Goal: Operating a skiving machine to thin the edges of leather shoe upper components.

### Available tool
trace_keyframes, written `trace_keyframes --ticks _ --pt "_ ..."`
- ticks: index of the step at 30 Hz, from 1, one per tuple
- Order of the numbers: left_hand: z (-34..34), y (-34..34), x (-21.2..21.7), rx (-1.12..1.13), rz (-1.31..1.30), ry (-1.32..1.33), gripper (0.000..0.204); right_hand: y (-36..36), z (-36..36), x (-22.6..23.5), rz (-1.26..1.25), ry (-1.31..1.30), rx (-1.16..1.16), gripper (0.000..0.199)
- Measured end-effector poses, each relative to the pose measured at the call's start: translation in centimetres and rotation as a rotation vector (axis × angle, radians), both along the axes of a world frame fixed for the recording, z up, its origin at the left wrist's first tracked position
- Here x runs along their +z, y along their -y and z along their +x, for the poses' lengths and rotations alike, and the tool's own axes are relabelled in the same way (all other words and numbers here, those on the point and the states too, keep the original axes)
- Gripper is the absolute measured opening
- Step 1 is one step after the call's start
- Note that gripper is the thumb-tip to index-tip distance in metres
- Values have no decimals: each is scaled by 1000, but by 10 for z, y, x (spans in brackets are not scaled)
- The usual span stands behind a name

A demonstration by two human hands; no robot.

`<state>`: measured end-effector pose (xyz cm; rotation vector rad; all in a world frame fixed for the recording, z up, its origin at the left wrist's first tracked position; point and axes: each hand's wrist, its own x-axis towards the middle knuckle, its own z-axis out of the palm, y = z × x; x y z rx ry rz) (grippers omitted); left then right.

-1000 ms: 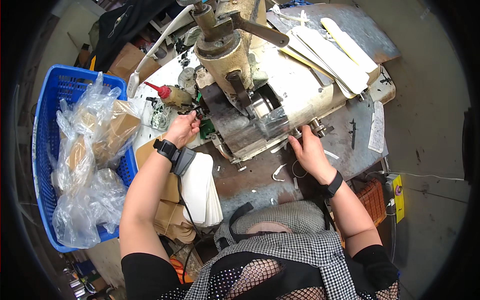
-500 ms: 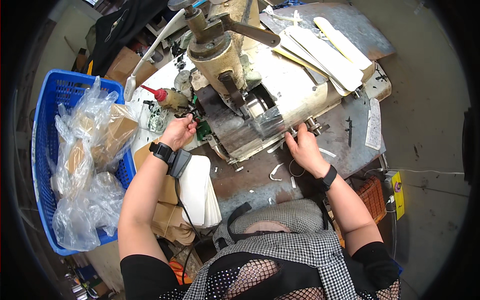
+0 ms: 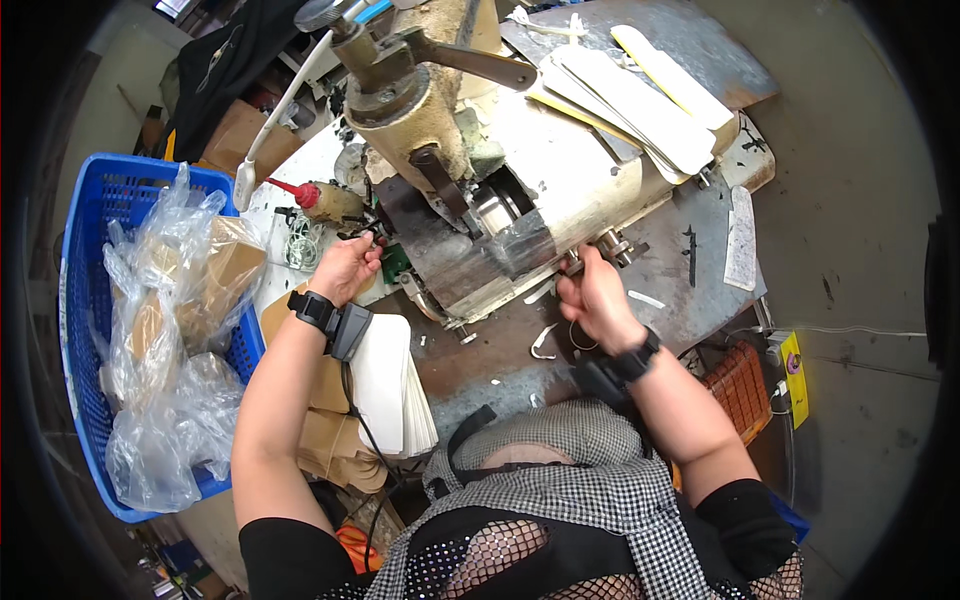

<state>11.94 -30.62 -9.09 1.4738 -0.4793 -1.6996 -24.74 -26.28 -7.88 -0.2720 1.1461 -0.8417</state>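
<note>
A large cream and dark metal workshop machine stands on a worn metal bench. My left hand is closed on a small dark part at the machine's left side, beside an oil can with a red spout. My right hand grips a metal knob or shaft end at the machine's front right corner. What exactly the left fingers pinch is hidden. Both wrists carry black bands.
A blue plastic crate full of clear bags with tan pieces sits at left. A stack of white flat pieces lies by my left forearm. Long cream strips rest on the machine. An orange basket sits low right.
The view has shifted slightly. My right hand has moved up a little onto the knob at the machine's corner; my left hand stays at the machine's left side.
</note>
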Motion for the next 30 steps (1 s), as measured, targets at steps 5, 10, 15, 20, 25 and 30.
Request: trace_keyframes --ticks 5,10,15,20,25,30 --pt "7 -5 5 13 -4 20 16 43 -9 133 -959 -482 185 44" --pt "9 2 -5 -34 3 21 17 124 18 179 -964 -61 252 29" --pt "5 1 -1 -77 -17 -17 16 85 -21 238 -1483 -10 68 34" --pt "17 -7 -2 -43 -12 -2 17 24 -25 137 -905 -565 290 18" --pt "7 2 1 -89 -10 -25 17 -8 -46 39 -846 -1273 563 30" --pt "6 1 2 -76 0 24 17 -3 -32 17 -791 -1175 535 37"
